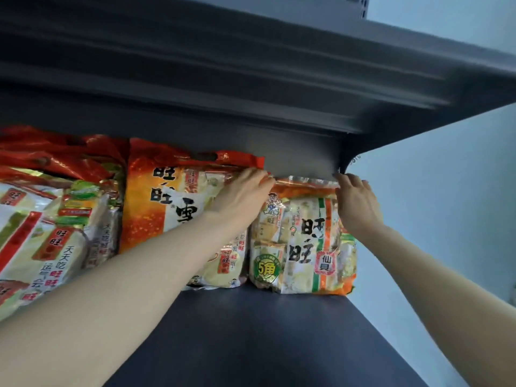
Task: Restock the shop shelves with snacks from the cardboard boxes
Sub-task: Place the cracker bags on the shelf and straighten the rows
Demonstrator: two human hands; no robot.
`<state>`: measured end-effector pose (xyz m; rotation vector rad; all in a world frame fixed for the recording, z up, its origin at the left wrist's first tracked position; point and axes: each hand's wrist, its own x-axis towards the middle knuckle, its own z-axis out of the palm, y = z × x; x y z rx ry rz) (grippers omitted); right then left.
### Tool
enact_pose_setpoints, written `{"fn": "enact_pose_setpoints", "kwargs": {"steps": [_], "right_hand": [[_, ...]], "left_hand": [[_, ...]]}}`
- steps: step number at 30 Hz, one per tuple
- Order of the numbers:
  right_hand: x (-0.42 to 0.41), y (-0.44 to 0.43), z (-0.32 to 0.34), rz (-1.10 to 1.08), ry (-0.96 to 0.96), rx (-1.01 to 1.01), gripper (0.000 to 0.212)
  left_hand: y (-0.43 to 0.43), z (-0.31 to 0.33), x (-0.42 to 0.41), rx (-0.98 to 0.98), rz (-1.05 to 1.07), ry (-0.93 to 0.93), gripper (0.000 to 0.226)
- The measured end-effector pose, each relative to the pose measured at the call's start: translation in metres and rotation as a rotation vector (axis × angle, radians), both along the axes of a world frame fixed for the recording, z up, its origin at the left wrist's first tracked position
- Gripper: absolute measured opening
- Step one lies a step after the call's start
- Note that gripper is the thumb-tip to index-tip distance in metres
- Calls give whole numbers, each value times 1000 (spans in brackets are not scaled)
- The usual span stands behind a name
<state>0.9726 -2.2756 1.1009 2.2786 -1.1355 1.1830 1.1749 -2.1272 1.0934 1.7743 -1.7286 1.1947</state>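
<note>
An orange-and-green bag of rice crackers (304,241) stands upright at the right end of the dark shelf (251,331), against the back panel. My left hand (243,194) lies with straight fingers on the bag's top left corner. My right hand (357,202) pinches the bag's top right corner. A larger orange-red cracker bag (156,196) stands just left of it, partly behind my left forearm. More red and white cracker bags (42,227) lean at the far left. No cardboard box is in view.
The underside of the shelf above (251,65) hangs low over the bags. The shelf's right end meets a pale wall (446,191). Bare shelf board lies in front of the bags.
</note>
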Motion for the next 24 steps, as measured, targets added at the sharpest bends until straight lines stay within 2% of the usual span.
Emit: {"fn": "enact_pose_setpoints", "kwargs": {"steps": [4, 6, 8, 11, 13, 17, 20, 22, 24], "right_hand": [[-9, -34, 21, -131, 155, 76, 38], [-11, -45, 23, -175, 247, 158, 43], [-12, -51, 20, -173, 259, 213, 50], [-9, -49, 16, -50, 121, 264, 50], [-7, -48, 16, 38, 8, 301, 42], [-12, -61, 17, 51, -139, 52, 14], [-8, -64, 12, 50, -262, -80, 22], [-1, -65, 7, 6, -282, -44, 23], [0, -67, 1, 5, -212, 14, 30]], "left_hand": [[-31, 34, 0, 47, 128, 26, 41], [-39, 41, -2, 55, 183, 34, 40], [-46, 46, -1, 107, 268, 68, 38], [-55, 48, -5, 156, 374, 112, 37], [-60, 45, -7, 105, 374, 161, 27], [-59, 36, -1, -108, 213, 295, 8], [-62, 26, -2, -209, 229, 293, 12], [-65, 23, -4, -215, 266, 257, 15], [-63, 20, -2, -180, 262, 194, 22]]}}
